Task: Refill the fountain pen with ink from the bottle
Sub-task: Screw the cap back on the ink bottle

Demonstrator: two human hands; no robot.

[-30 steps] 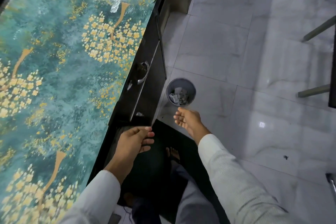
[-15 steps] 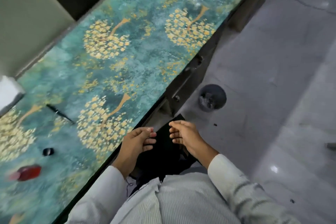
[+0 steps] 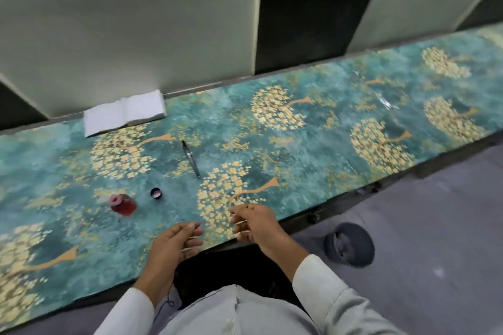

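A small bottle of red ink (image 3: 123, 204) stands uncapped on the teal floral table (image 3: 313, 144), left of my hands. Its dark cap (image 3: 156, 193) lies just to its right, inside facing up. The black fountain pen (image 3: 191, 155) lies farther back, in the table's middle. My left hand (image 3: 174, 245) and my right hand (image 3: 254, 224) hover over the near edge of the table, fingers loosely curled, holding nothing. Both hands are well short of the pen and the bottle.
A white pad of tissue paper (image 3: 125, 115) lies at the back left against the wall panel. A grey waste bin (image 3: 349, 245) stands on the floor at the right, below the table edge. My lap fills the bottom of the view.
The view swung from the floor and bin up to the table. Both hands rose from below the edge to above the tabletop. Bottle, cap and pen came into view.
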